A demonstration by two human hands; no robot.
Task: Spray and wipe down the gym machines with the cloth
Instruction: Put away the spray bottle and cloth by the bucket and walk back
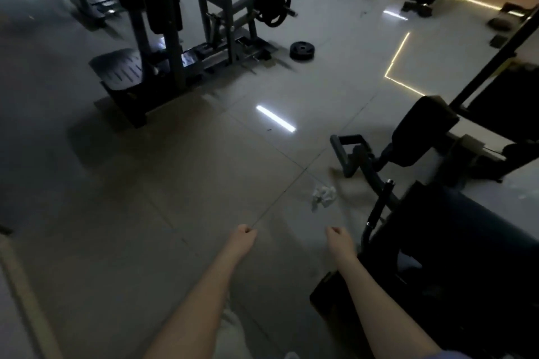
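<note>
A glossy tiled floor [145,198] spreads beneath both hands. A dark gym machine [437,242] stands just beside the right hand [337,234]; a second machine [163,38] stands well ahead of the left hand [245,234]. The crumpled white cloth [323,197] lies on the floor near the right hand, apart from it. Both hands are curled into fists, holding nothing.

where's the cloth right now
In the head view the cloth lies crumpled on the floor, right of centre, just ahead of the right hand and beside a grey machine handle.
</note>
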